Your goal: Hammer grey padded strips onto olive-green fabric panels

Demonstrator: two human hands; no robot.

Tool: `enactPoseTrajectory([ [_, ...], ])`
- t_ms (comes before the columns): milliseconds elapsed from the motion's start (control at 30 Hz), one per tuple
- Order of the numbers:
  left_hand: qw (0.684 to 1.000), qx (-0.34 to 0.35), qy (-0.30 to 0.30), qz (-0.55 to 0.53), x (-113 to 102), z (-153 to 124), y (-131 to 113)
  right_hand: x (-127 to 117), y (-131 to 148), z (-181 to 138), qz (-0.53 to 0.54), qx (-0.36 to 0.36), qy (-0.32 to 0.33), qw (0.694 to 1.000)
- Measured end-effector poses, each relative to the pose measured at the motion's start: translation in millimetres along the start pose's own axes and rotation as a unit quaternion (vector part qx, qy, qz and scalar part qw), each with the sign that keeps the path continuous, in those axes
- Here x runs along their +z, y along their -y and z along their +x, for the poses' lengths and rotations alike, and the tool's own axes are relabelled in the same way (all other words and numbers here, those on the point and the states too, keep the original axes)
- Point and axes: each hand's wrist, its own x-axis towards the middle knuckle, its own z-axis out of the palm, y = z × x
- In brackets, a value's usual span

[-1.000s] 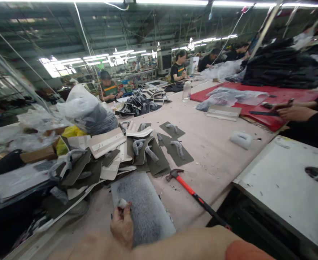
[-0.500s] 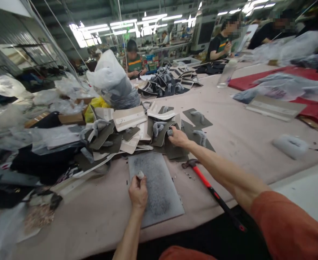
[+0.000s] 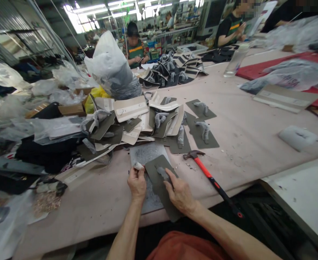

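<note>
My left hand (image 3: 137,182) is closed round a small pale tool, its tip showing above my fingers, at the left edge of a grey speckled pad (image 3: 144,155) on the table. My right hand (image 3: 179,193) lies on a dark olive flat card piece (image 3: 159,180) that rests on the pad, fingers pressing near a grey strap fitted to it. A heap of similar olive and cream pieces (image 3: 137,122) with grey straps lies just beyond the pad.
A red-handled hammer (image 3: 210,177) lies to the right of the pad. A white plastic bag (image 3: 110,68) stands behind the heap. Other people work at the far end. A clear bottle (image 3: 233,61), red sheet (image 3: 258,68) and white block (image 3: 296,137) are at right.
My right hand reached out to the heap, took an olive piece and brought it back onto the grey pad. My left hand stayed closed on the small tool.
</note>
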Motion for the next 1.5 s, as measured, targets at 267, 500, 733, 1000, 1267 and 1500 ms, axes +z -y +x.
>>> enactPoseTrajectory([
  [267,0.996,0.028,0.073,-0.046,31.6,2.7,-33.7,1.3,-11.1,-16.5,-0.023,0.019,-0.055,0.998],
  [500,0.986,0.032,0.153,-0.062,68.6,7.6,-44.9,7.2,-18.6,-9.3,0.051,-0.012,-0.093,0.994],
  [733,0.978,0.015,0.199,-0.062,75.7,14.2,-35.3,11.5,-18.2,-0.9,0.071,0.029,-0.036,0.996],
  [1000,0.972,0.034,0.231,-0.002,74.9,15.1,-32.5,-31.1,-29.5,-1.2,0.134,0.083,0.018,0.987],
  [1267,0.971,0.055,0.228,0.034,78.8,14.4,-34.5,-88.3,-125.4,-7.1,-0.161,0.177,-0.07,0.968],
  [1500,0.974,0.067,0.214,0.041,81.7,12.3,-28.3,-94.3,-135.4,-14.6,-0.221,0.226,0.083,0.945],
])
